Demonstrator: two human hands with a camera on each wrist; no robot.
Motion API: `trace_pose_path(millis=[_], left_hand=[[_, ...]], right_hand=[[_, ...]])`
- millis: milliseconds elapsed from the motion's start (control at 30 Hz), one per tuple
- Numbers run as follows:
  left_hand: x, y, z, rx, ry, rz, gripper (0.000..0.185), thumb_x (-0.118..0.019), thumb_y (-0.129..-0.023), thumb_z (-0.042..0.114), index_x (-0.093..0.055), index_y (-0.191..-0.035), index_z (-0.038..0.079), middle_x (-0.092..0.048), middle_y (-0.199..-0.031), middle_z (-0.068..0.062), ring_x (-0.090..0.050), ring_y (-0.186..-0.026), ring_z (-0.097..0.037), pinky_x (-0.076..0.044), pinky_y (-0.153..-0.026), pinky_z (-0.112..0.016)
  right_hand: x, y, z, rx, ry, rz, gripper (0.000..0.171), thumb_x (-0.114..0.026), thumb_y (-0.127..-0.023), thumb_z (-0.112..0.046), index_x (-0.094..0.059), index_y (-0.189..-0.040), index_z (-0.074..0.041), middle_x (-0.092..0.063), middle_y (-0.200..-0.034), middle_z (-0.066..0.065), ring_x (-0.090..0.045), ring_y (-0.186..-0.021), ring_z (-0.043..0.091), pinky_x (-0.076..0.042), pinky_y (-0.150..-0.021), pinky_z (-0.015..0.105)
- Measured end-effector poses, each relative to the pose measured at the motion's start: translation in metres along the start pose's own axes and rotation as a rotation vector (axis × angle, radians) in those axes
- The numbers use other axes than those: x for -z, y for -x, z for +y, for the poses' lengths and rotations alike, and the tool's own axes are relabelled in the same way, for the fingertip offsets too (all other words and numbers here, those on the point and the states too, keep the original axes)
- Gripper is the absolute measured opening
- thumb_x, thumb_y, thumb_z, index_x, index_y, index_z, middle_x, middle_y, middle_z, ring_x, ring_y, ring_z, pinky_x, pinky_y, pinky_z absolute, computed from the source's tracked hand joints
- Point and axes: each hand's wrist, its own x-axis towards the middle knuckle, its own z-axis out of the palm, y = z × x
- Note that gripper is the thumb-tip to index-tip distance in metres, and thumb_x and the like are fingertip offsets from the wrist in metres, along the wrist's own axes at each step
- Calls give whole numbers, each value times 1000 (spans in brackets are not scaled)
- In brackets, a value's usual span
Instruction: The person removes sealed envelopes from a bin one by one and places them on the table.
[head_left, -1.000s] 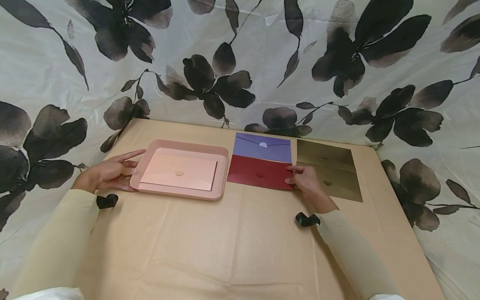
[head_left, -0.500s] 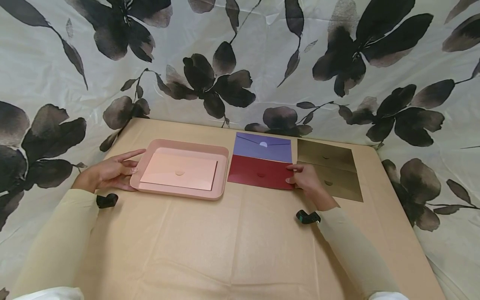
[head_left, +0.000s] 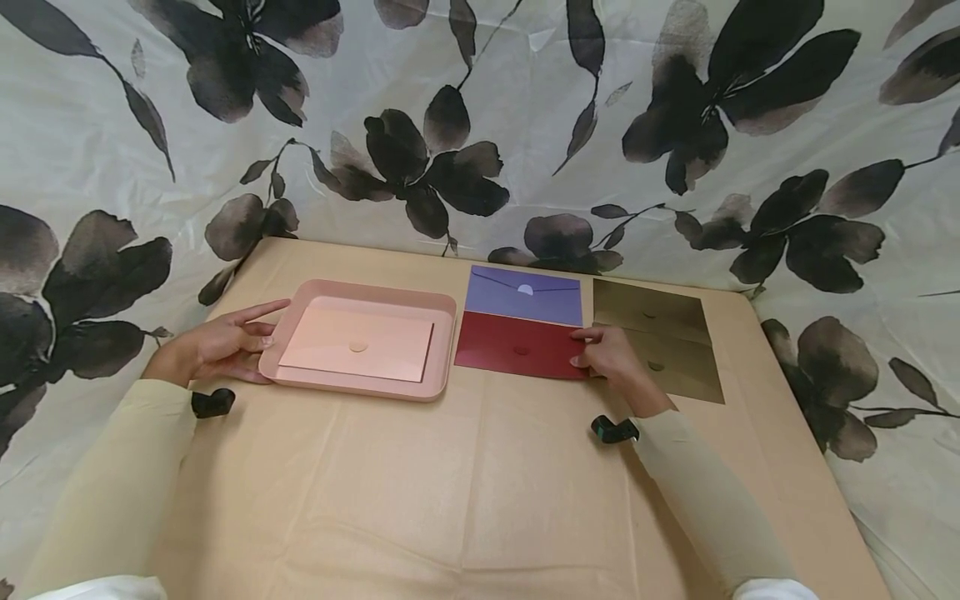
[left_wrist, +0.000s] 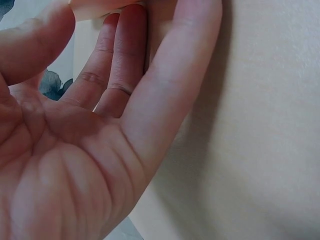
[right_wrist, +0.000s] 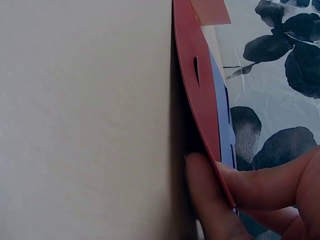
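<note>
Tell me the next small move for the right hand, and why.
I'd probably raise the red envelope gently: the right hand already pinches its right end, and the right wrist view shows it bowed. Going upward first may avoid dragging it against the blue envelope directly behind.

The red envelope (head_left: 517, 344), closed, bows upward at its right end. The pink, round-cornered tray (head_left: 360, 386) lies just left.
</note>
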Motion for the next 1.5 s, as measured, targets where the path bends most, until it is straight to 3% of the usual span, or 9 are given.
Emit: trace_pose_path(millis=[233,367,533,733,1067,1300,1500], left_hand=[[1,0,-1,3,1,-9,83,-47,-106,1,-10,-167,42,-26,-159,-17,-70,-110,-25,-56,-96,-66],[2,0,-1,4,1,-11,83,-48,-105,1,-10,-167,42,-30,-156,-15,-70,-110,-25,-56,-96,-66],[2,0,-1,12,-6,-8,83,-48,-105,1,-10,-167,41,-32,-155,-14,-70,-110,-24,-56,-96,-65],[3,0,0,19,-15,-5,83,-45,-105,0,-8,-167,42,-18,-167,-21,-71,-109,-24,-57,-96,-64],[2,0,-1,7,-1,-20,82,-45,-106,2,-8,-167,41,-13,-169,-24,-70,-112,-25,-55,-97,-66],[2,0,-1,3,7,-21,81,-45,-106,2,-8,-167,41,-15,-168,-23,-70,-111,-25,-55,-98,-66],[1,0,-1,3,-7,-17,81,-46,-106,3,-7,-167,40,-15,-167,-23,-70,-111,-26,-56,-97,-65]], right_hand=[[-1,-2,-2,5,76,-6,55,-71,-90,3,-61,-144,-4,-48,-150,24,-60,-97,27,-55,-65,23],[-1,-1,-4,6,74,-29,57,-71,-90,5,-59,-146,-3,-49,-147,26,-67,-97,29,-64,-68,30],[-1,0,-4,8,107,-47,58,-72,-91,4,-59,-147,-5,-48,-145,28,-71,-88,28,-65,-67,38],[1,0,-5,16,257,-20,57,-75,-91,-7,-62,-145,-14,-52,-138,22,-63,-64,20,-60,-56,31],[2,4,-9,61,455,12,57,-77,-88,-15,-65,-144,-18,-61,-126,20,-59,-54,18,-56,-54,29],[2,3,-7,92,504,16,57,-78,-88,-17,-65,-144,-17,-62,-110,16,-58,-55,18,-50,-52,27],[5,5,-6,141,537,20,59,-80,-86,-19,-65,-144,-19,-58,-118,16,-58,-82,25,-45,-55,28]])
